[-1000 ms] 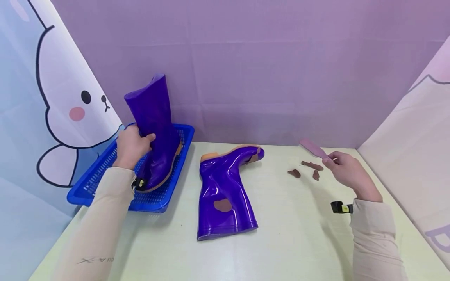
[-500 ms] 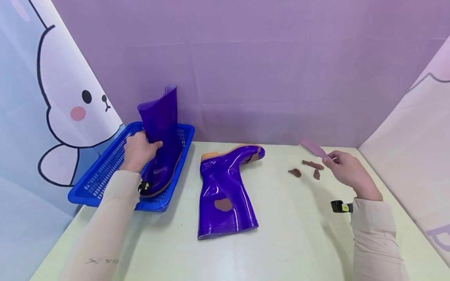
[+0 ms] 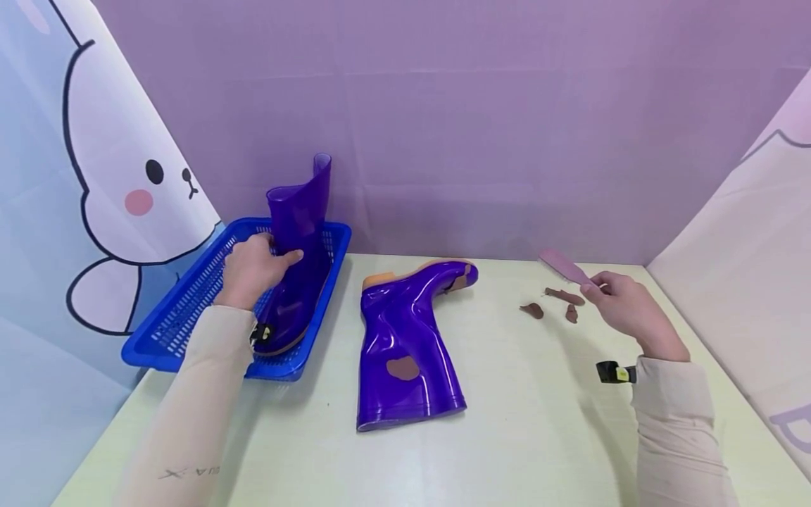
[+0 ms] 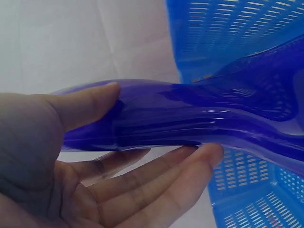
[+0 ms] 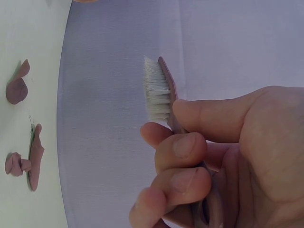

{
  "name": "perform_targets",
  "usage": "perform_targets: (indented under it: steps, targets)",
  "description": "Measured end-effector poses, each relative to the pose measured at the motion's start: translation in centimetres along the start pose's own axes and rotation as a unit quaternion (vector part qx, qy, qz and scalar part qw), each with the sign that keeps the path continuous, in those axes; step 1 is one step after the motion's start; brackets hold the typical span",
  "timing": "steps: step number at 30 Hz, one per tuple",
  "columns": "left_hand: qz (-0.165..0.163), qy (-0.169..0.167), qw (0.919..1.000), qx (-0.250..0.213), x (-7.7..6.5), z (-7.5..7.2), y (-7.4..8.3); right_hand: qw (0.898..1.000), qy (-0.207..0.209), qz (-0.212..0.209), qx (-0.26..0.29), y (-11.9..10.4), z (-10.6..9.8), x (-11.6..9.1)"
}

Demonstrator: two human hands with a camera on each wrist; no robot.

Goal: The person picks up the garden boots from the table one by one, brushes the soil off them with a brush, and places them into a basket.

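A purple rain boot (image 3: 298, 239) stands upright in the blue plastic basket (image 3: 152, 355), its toe towards the near end. My left hand (image 3: 253, 271) holds its shaft, thumb on one side and fingers on the other, as the left wrist view shows. To the right of the basket, a second purple rain boot (image 3: 405, 331) lies on its side, with brown patches on shaft and toe. At the right my right hand (image 3: 624, 303) grips a pink brush (image 3: 564, 266) by its handle, above the table. White bristles show in the right wrist view.
Several brown clay-like pieces (image 3: 564, 297) lie on the pale table (image 3: 507, 451) below the brush. A purple cloth backdrop (image 3: 443, 141) rises behind the table, with printed cloths on both sides.
The boot in the basket has come down and shifted to the right, with my left hand moving along on its shaft. My right hand and the lying boot have stayed put.
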State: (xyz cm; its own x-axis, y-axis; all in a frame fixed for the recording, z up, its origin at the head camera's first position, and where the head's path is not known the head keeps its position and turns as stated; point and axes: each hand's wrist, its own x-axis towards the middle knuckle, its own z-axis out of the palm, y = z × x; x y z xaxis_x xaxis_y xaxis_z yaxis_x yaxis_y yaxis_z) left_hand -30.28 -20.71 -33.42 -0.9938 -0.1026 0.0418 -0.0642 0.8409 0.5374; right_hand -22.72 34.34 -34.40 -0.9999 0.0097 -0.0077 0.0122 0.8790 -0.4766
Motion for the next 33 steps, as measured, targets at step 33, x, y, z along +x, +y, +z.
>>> perform_targets:
  steps: [33]
  targets:
    - [0.307,-0.089,0.9408,0.113,-9.5,9.9,6.0,1.0,-0.005,-0.004,-0.002,0.0,0.2,0.2]
